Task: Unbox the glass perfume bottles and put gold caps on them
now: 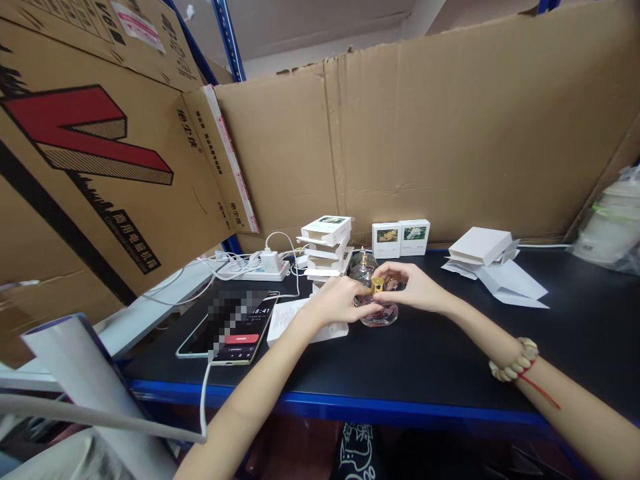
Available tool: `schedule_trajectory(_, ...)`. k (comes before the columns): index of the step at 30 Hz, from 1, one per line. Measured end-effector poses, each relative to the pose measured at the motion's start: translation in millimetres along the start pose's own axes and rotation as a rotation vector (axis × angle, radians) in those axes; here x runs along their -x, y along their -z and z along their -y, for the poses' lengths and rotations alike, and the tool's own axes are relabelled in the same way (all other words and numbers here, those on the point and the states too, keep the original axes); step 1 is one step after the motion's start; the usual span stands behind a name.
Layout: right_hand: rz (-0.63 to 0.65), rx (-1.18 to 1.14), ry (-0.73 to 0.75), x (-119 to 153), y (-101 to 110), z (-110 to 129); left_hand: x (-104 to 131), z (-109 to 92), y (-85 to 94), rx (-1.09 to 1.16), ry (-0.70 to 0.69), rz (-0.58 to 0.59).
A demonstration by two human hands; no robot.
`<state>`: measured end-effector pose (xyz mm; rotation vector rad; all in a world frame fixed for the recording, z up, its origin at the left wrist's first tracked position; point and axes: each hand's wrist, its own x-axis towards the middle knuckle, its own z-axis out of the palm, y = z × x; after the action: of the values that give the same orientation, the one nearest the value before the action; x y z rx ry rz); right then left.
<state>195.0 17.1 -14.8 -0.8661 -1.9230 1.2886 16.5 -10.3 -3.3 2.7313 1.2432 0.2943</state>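
A clear, pinkish glass perfume bottle stands on the black tabletop with a gold neck piece at its top. My right hand pinches that gold piece from the right, thumb and fingers closed round it. From the left, my left hand has its fingers closed at the bottle's upper part, touching it below the gold. The exact grip of the left fingertips is partly hidden. Just behind stands a second glass bottle with a gold sprayer on top. Under my left wrist lies a white box.
White boxes are stacked behind my left hand, and two picture boxes lean against the cardboard wall. Folded white cartons lie right. A phone, a power strip and cables occupy the left. A bagged cup stands far right.
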Motion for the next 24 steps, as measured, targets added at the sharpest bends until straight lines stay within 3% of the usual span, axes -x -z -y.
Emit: schedule_trajectory(24, 0.008, 0.1, 0.076, -0.9, 1.7, -4.6, -0.4, 2.7, 1.5, 0.032, 0.031, 0.039)
